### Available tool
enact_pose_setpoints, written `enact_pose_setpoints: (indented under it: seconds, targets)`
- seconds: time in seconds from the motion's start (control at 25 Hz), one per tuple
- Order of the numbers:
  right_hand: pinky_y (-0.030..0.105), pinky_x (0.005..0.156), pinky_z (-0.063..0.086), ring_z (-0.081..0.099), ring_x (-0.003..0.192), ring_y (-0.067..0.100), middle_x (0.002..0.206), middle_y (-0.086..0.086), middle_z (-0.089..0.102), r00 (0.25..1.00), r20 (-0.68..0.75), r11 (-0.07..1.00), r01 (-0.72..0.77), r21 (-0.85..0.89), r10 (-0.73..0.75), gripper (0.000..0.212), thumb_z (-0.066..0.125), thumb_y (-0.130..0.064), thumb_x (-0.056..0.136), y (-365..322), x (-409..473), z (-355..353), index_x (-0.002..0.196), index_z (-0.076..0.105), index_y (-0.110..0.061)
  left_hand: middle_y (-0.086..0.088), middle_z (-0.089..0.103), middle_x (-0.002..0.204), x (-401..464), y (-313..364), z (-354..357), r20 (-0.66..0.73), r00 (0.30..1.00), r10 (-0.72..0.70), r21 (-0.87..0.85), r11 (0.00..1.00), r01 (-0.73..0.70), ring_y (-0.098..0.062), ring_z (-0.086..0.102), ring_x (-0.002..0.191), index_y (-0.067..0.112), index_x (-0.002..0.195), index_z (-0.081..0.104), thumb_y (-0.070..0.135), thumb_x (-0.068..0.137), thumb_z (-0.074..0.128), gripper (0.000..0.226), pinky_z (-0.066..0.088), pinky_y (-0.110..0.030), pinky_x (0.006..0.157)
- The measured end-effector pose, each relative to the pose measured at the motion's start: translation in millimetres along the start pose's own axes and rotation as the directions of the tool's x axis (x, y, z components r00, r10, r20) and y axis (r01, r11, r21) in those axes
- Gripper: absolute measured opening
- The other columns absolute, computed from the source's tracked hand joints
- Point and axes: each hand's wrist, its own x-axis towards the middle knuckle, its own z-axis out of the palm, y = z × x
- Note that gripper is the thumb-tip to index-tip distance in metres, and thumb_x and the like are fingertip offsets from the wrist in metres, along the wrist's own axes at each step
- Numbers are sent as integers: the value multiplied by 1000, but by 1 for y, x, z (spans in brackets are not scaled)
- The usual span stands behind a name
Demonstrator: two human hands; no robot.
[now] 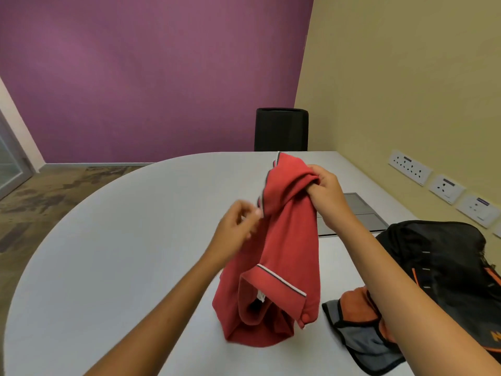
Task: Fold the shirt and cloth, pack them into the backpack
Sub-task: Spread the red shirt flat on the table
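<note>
Hanging over the middle of the table, the red shirt (287, 240) is bunched in our 2 hands, its lower end resting crumpled on the white table (122, 253). Our right hand (326, 194) grips a gathered wad of the fabric near the top, fingers curled tight round it, so the collar with its dark and white trim stands up above the fist. Our left hand (238, 229) is at the shirt's left edge just below the collar; its fingers are curled and the fingertips look to pinch the trimmed edge, though motion blur leaves that uncertain. A sleeve with the same striped cuff droops across the lower front of the shirt.

Just right of the shirt, an orange and grey cloth (357, 321) with a black border lies on the table, partly under our right forearm. Beside it, toward the right edge, sits the black backpack (444, 256) with orange accents. Beyond our right hand we see a grey panel (360, 213) set into the tabletop. A black chair (281, 128) stands at the far side of the table, against the purple wall (149, 77). Along the yellow wall (406, 77) on the right runs a row of 3 white power sockets (410, 167).
</note>
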Motion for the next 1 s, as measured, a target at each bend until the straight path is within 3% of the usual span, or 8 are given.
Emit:
enact_pose_setpoints:
  seconds: [0.08,0.16,0.32,0.44,0.56,0.68,0.84,1.0]
  targets:
    - [31,83,49,60,89,15,93,-3,67,998,-43,994,-48,99,53,37,43,7,88,0,2,-1,101,65,-20,8,63,76,-29,-38,7,73,997,-37,123,992,28,-7,57,70,22,83,59,28,93,57,12,45,-26,69]
    - [31,83,49,60,89,15,93,-3,66,996,-62,989,-61,131,69,34,43,4,90,-2,4,0,100,64,-20,14,64,86,-47,-59,15,129,986,-104,269,961,66,-3,59,77,31,92,60,40,89,60,10,48,-25,75]
    - [29,79,49,59,86,16,93,2,67,995,-85,995,-53,85,60,35,41,5,87,2,7,3,97,65,-19,9,61,75,-37,-63,19,114,970,-216,495,859,133,-8,59,70,24,85,60,58,72,62,37,49,-36,70]
    - [32,64,37,45,68,16,71,2,56,959,-250,991,-116,74,131,22,44,-6,81,16,10,-10,69,56,-20,7,66,77,-28,-58,9,39,972,-233,539,824,176,-11,63,73,24,88,58,45,71,65,28,52,-34,70]
    - [34,62,28,31,65,16,62,0,37,881,-413,973,-211,95,232,20,51,-24,77,35,4,-32,61,38,-20,10,62,67,-21,-53,-10,-21,989,-147,583,802,132,-9,60,69,32,90,47,27,74,64,23,46,-31,68]
    - [28,51,46,43,61,17,64,0,44,799,-470,923,-280,263,376,27,61,-28,85,54,-5,-51,65,45,-16,10,63,75,-10,-47,-32,20,1000,-13,594,804,-1,-10,59,71,31,94,47,16,79,59,25,48,-33,68]
    - [29,54,57,60,73,25,80,11,58,753,-423,862,-404,307,504,26,60,-25,92,83,-18,-60,72,51,-11,8,63,103,1,-51,-51,30,994,104,594,798,-102,-10,60,92,21,109,57,6,88,57,26,48,-21,81]
    - [23,52,57,63,79,23,89,11,63,771,-316,826,-456,331,553,11,59,-21,94,101,-39,-63,88,60,-11,11,54,110,9,-54,-57,136,983,125,665,724,-184,-7,52,96,22,117,55,-10,84,45,47,39,-8,77]
